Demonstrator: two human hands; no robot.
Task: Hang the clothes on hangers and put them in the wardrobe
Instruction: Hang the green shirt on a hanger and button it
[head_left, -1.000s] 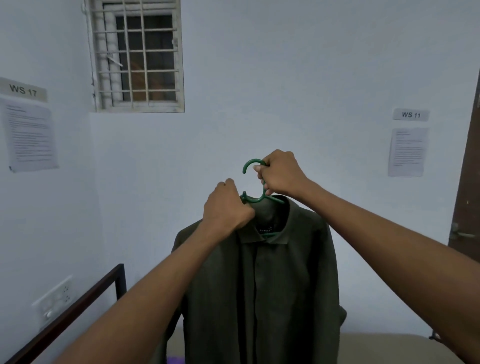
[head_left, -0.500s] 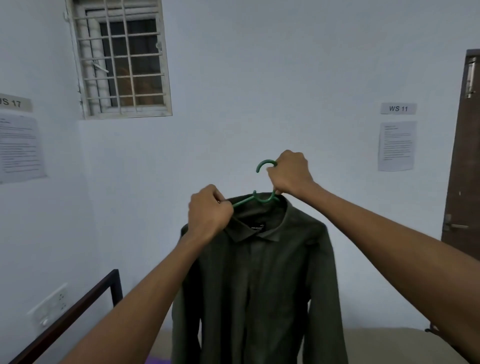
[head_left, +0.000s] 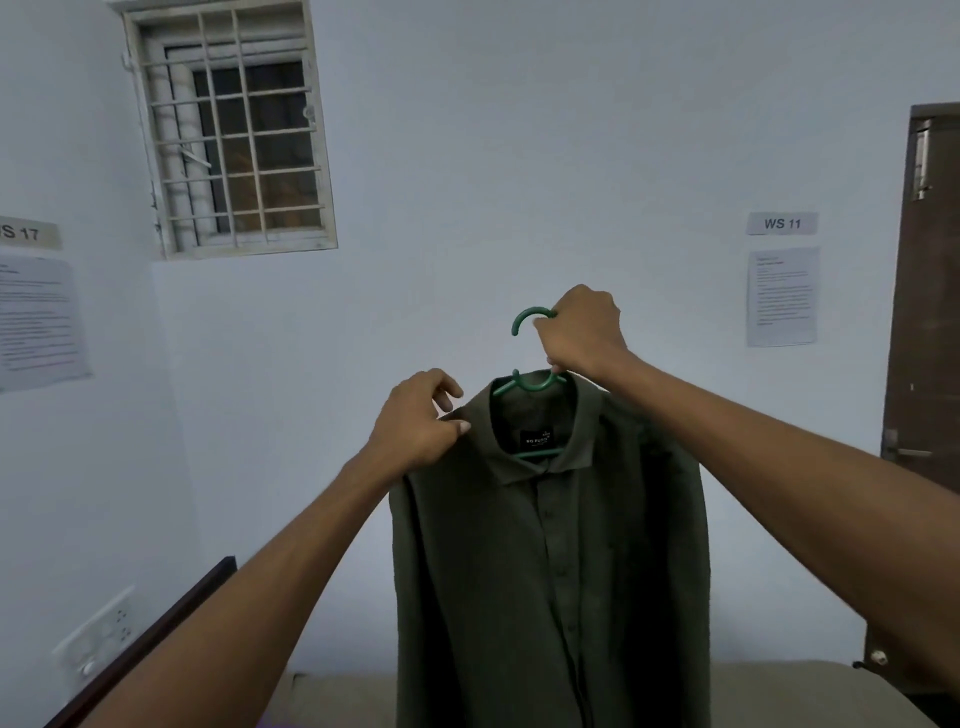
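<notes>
A dark olive woven shirt (head_left: 550, 561), buttoned and flat-hanging, is being held up on a curved green plastic hanger (head_left: 530, 382). Above the shirt's collar, the hanger's neck is being gripped by the right hand (head_left: 584, 332); the shirt's shoulder is being pinched by the left hand (head_left: 418, 423), wrist raised.

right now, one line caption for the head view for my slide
Right hand holds a green hanger carrying an olive shirt while the left hand pinches its shoulder.
</notes>
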